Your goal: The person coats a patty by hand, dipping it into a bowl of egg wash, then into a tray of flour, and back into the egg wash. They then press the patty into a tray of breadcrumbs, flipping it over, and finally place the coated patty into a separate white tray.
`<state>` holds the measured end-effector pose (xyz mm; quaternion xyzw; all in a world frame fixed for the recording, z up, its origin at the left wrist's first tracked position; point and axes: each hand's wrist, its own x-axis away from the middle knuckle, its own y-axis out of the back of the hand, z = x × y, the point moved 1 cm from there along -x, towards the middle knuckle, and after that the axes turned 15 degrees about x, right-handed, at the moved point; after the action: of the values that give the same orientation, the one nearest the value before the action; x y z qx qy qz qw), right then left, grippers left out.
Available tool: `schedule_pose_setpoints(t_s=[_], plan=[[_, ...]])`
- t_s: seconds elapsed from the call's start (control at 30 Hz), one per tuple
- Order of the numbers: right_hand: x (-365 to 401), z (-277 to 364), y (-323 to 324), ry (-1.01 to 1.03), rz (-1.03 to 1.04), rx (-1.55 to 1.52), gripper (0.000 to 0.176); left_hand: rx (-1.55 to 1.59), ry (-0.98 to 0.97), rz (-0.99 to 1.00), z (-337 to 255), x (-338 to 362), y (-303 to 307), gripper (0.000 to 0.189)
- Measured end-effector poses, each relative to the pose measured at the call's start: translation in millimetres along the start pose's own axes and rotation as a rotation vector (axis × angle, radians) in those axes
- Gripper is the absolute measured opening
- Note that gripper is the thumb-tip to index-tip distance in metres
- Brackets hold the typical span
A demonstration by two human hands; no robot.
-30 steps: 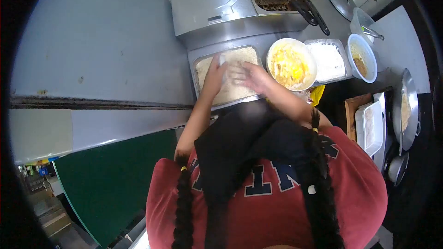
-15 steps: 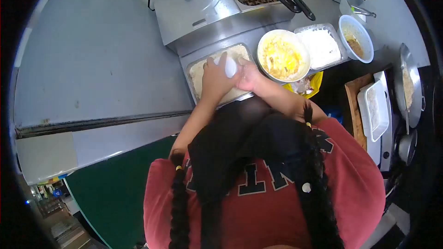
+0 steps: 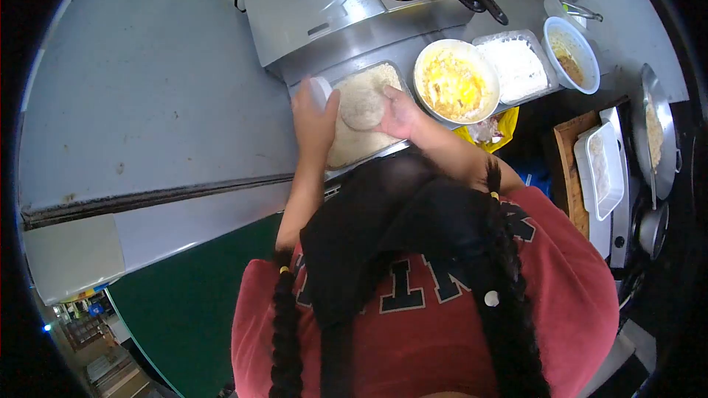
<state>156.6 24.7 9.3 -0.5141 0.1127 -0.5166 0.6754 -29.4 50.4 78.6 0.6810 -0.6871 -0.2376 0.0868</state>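
Note:
My left hand (image 3: 316, 119) grips a small white round dish or lid (image 3: 321, 92), tilted at the left edge of the metal tray (image 3: 402, 144). Pale breadcrumbs (image 3: 354, 149) cover the tray's bottom. A round, flat patty (image 3: 363, 109) coated in crumbs shows over the tray, between my hands. The thumb and fingers of my right hand (image 3: 400, 114) hold this patty by its right edge. Just right of that hand stands a white bowl (image 3: 419, 96) of yellow egg mixture.
Beyond the bowl are a clear tray of white flour (image 3: 512, 70) and a bluish bowl (image 3: 590, 77) with brown residue. A fryer (image 3: 313, 7) with black-handled baskets (image 3: 479, 0) backs the counter. A yellow bag (image 3: 509, 129) hangs below; a wok (image 3: 660, 147) stands far right.
My hands have moved apart. The left has drawn the white dish away to the left, and the round crumb-coated patty now shows at my right hand.

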Motion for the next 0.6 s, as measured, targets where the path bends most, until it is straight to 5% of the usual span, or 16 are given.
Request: schedule_pose_setpoints(t_s=[0.1, 0.2, 0.27, 0.33, 0.6], plan=[[0, 0, 0, -0.001, -0.041, 0.066, 0.054, 0.176, -0.087, -0.098, 17, 8, 0, 0.065], [-15, -5, 19, 0.001, 0.067, -0.024, 0.053, 0.377, 0.113, -0.06, 33, 24, -3, 0.057], [-18, -4, 21, 0.048, 0.068, -0.011, 0.053, 0.864, 0.49, -0.111, 32, 36, -7, 0.057], [-5, -3, 6, -0.01, -0.026, -0.069, 0.054, 0.861, 0.656, -0.138, 43, 36, -6, 0.055], [6, -5, -1, 0.072, -0.044, -0.081, 0.05, 1.206, 0.631, -0.169, 51, 58, -13, 0.051]])
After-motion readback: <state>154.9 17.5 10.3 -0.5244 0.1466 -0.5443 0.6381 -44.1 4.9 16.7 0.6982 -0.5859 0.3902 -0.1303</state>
